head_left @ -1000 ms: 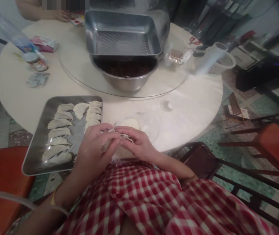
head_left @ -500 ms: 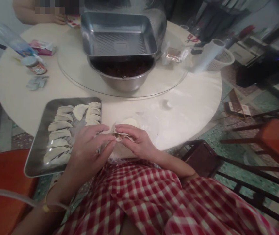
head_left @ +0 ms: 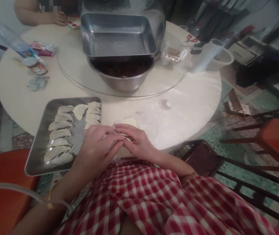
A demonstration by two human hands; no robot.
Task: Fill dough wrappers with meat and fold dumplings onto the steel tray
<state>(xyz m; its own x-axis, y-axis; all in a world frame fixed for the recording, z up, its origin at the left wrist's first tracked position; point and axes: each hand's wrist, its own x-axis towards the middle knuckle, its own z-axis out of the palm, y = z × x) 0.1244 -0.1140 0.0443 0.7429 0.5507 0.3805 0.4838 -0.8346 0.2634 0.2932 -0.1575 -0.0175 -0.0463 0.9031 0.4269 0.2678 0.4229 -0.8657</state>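
Note:
My left hand [head_left: 94,148] and my right hand [head_left: 136,142] meet at the near edge of the round table [head_left: 193,107], fingers pinched together on a pale dumpling [head_left: 122,136] that is mostly hidden between them. Just beyond them lies a stack of round dough wrappers [head_left: 130,122]. To the left, a steel tray [head_left: 38,153] holds several folded dumplings [head_left: 59,133] in rows.
A steel bowl of dark filling [head_left: 123,73] sits on a glass turntable [head_left: 78,78], with a deep steel pan [head_left: 117,34] resting on it. Another person's hand [head_left: 57,18] is at the far edge. A bottle [head_left: 9,36], packets, a white roll [head_left: 204,55] and orange chairs surround.
My fingers have closed tighter over the dumpling, hiding more of it, and both hands sit slightly closer together. The view shifted a little.

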